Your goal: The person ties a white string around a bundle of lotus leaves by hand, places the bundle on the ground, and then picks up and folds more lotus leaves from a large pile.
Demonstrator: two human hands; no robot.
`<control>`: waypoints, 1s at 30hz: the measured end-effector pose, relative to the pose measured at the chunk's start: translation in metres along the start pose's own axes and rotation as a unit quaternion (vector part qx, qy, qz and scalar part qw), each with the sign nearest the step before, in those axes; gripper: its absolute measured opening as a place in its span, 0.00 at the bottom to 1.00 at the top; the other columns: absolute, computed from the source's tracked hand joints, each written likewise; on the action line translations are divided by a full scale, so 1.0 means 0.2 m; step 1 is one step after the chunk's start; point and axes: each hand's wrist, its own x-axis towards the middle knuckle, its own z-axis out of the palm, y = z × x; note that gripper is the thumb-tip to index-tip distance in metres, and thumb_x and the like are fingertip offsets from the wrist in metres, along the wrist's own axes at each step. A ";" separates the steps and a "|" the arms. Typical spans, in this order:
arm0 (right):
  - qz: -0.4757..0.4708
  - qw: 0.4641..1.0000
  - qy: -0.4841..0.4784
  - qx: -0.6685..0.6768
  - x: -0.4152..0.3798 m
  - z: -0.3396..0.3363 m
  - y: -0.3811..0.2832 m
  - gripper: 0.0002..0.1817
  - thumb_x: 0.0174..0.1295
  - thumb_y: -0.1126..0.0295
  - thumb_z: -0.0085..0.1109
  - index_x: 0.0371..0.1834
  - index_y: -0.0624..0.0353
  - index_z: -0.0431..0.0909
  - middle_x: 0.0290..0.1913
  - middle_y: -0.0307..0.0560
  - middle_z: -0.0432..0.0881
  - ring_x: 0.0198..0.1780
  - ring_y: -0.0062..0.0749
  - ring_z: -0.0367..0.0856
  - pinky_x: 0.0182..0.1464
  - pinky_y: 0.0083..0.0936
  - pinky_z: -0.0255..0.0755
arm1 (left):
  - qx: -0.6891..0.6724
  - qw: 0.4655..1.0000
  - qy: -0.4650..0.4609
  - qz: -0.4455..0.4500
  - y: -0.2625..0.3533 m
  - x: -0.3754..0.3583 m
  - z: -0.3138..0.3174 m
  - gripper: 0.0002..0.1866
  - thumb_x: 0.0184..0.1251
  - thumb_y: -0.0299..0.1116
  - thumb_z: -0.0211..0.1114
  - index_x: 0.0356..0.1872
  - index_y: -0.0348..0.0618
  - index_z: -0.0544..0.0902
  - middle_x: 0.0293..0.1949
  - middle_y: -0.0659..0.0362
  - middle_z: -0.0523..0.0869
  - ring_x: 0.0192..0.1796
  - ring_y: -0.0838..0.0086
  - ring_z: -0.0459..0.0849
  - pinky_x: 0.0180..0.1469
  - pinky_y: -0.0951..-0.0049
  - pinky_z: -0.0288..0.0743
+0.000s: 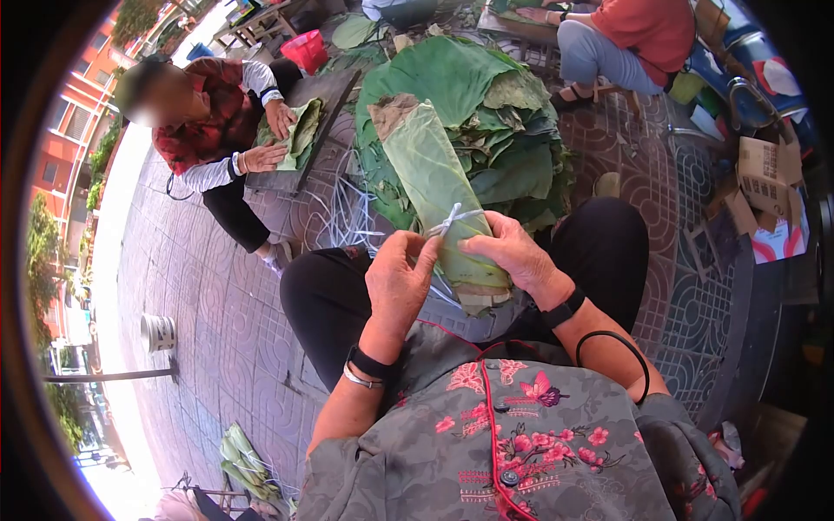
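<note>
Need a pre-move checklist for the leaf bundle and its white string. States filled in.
1. Right hand holding the folded leaf bundle: ok, thumb on top near the lower end.
2. Left hand at the white string: ok, fingertips at its left side.
3. String across the bundle's front: ok.
4. String passing behind the bundle: cannot tell, underside hidden.
5. Tie tight enough to hold: cannot tell from one view.
6. Co-worker's hands clear of the bundle: ok, on leaves over their own board.
</note>
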 end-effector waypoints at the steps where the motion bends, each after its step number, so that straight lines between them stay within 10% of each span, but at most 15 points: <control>1: 0.000 1.000 0.001 -0.004 0.00 0.00 0.00 0.22 0.59 0.73 0.64 0.57 0.66 0.76 0.50 0.42 0.82 0.50 0.23 0.80 0.55 0.24 0.74 | 0.009 1.000 -0.022 0.007 0.01 -0.01 0.01 0.14 0.65 0.41 0.71 0.37 0.40 0.81 0.30 0.54 0.84 0.29 0.64 0.82 0.35 0.68 0.76; 11: 0.004 0.999 0.019 -0.044 0.00 0.00 -0.01 0.21 0.60 0.71 0.64 0.56 0.66 0.77 0.48 0.42 0.82 0.47 0.21 0.80 0.52 0.23 0.75 | -0.011 0.997 -0.080 -0.009 -0.01 -0.02 0.03 0.11 0.69 0.35 0.66 0.31 0.40 0.79 0.24 0.58 0.82 0.26 0.69 0.80 0.31 0.68 0.73; 21: 0.004 0.993 0.111 0.044 0.06 -0.07 0.05 0.20 0.58 0.74 0.64 0.54 0.68 0.77 0.46 0.43 0.84 0.45 0.24 0.82 0.49 0.24 0.78 | -0.497 0.836 -0.164 -0.163 0.04 0.00 -0.17 0.13 0.76 0.35 0.56 0.28 0.43 0.77 0.26 0.60 0.82 0.28 0.80 0.77 0.31 0.81 0.68; 30: -0.023 0.997 0.070 0.014 0.03 -0.04 0.04 0.21 0.58 0.73 0.63 0.54 0.68 0.77 0.47 0.43 0.84 0.45 0.23 0.82 0.50 0.23 0.77 | -0.087 0.995 0.032 0.033 -0.11 0.07 -0.06 0.11 0.70 0.30 0.67 0.49 0.37 0.82 0.41 0.60 0.85 0.43 0.78 0.82 0.48 0.77 0.75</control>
